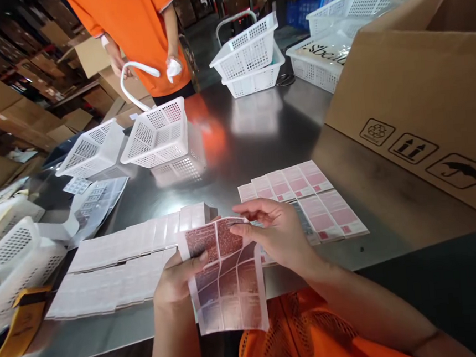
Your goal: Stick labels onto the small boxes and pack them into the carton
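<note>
My left hand grips the left edge of a sheet of reddish-brown labels, thumb on its face. My right hand pinches the sheet's top edge between thumb and fingers. The sheet hangs over the near edge of the metal table. Rows of small white boxes lie to the left of my hands. A sheet of pink labels lies flat just beyond my right hand.
A large cardboard box fills the right side. White plastic baskets stand at the middle, left and far end. A person in an orange shirt stands across the table holding a white handle. A yellow tag lies at lower left.
</note>
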`<state>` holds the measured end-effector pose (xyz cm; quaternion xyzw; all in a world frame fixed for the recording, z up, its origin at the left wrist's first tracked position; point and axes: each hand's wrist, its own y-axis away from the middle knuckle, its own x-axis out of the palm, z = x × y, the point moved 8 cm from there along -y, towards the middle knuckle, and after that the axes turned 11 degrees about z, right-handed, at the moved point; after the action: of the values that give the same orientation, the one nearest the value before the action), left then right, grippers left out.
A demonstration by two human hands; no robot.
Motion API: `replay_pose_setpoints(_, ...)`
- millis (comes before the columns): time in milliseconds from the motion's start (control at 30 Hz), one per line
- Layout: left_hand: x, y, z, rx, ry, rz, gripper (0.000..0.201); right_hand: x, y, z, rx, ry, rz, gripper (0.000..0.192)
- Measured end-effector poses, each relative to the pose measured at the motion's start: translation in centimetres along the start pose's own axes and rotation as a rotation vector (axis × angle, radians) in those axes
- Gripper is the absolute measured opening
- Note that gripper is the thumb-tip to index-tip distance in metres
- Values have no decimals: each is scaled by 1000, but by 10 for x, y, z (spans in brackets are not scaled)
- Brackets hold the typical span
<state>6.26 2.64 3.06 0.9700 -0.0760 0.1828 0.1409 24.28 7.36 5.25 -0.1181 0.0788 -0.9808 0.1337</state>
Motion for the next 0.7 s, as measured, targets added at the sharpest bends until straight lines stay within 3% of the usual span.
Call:
replay_pose_setpoints(167, 6, -6, 1, -20, -74, -70, 32, -9, 0, 0, -49, 84, -53, 8)
replay_pose_setpoints(300, 5, -11, 1, 0, -119, -117, 30, -14, -1, -1, -62, 154, -44, 6)
replay_pose_setpoints(467, 11, -21, -2, 13, -241, -7, 27, -23, 0, -2, -88, 269, -86, 13)
replay_pose_setpoints(567, 16, -27, -15, 145, -397, 31, 24, -29, 5, 11, -226, 459, -210, 12)
replay_pose_setpoints(700, 19, -29, -32, 342, -546, -54, 21, -30, 7, 15, -283, 558, -266, 20)
